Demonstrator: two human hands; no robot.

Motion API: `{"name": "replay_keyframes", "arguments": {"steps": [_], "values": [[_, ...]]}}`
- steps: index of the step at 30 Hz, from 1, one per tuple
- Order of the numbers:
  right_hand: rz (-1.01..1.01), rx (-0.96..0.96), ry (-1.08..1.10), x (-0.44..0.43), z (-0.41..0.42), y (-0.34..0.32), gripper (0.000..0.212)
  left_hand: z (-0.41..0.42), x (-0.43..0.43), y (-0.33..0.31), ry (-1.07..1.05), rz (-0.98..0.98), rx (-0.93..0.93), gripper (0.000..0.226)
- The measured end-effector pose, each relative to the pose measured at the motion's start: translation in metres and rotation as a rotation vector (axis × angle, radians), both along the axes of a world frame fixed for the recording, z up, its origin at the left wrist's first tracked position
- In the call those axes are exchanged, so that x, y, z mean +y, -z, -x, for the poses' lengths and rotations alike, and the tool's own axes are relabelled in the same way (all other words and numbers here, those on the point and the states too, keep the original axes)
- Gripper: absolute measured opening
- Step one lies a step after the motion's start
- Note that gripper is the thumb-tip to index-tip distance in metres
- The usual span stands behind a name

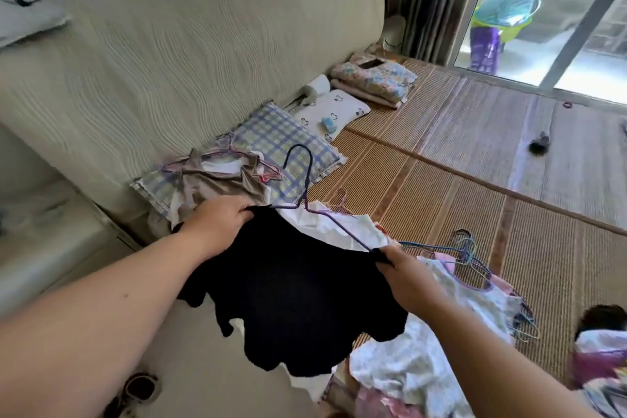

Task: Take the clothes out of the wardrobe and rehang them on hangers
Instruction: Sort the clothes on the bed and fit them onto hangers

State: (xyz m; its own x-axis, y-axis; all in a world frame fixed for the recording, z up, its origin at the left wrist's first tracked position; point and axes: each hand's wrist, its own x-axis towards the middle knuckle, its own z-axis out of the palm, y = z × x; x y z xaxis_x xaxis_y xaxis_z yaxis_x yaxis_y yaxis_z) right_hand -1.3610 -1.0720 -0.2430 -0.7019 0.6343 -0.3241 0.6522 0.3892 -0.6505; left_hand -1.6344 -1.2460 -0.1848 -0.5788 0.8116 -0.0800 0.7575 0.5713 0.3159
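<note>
- The black top (291,299) hangs between both hands, over the clothes pile (424,349).
- The left hand (217,224) grips one shoulder.
- The right hand (407,278) pinches the other shoulder.
- The hanger (339,229) runs from hand to hand, hook pointing away.
- No wardrobe or box shows.

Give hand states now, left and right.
Left hand: closed, gripping the black garment at one shoulder.
Right hand: closed, pinching its other shoulder at the wire hanger's end.
</note>
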Motion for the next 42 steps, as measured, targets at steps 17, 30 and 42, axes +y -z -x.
{"name": "replay_keyframes", "arguments": {"steps": [17,30,42], "values": [[0.05,-0.371,0.004,0.205,0.118,0.188,0.022,0.109,0.263,0.216,0.092,0.457,-0.227,0.03],[-0.003,-0.222,0.088,0.204,0.147,0.255,0.064,0.101,0.261,0.276,-0.04,0.408,-0.238,0.064],[-0.181,-0.229,-0.028,0.133,0.054,0.161,0.068,-0.05,0.185,0.179,0.148,0.379,-0.331,0.067]]}}
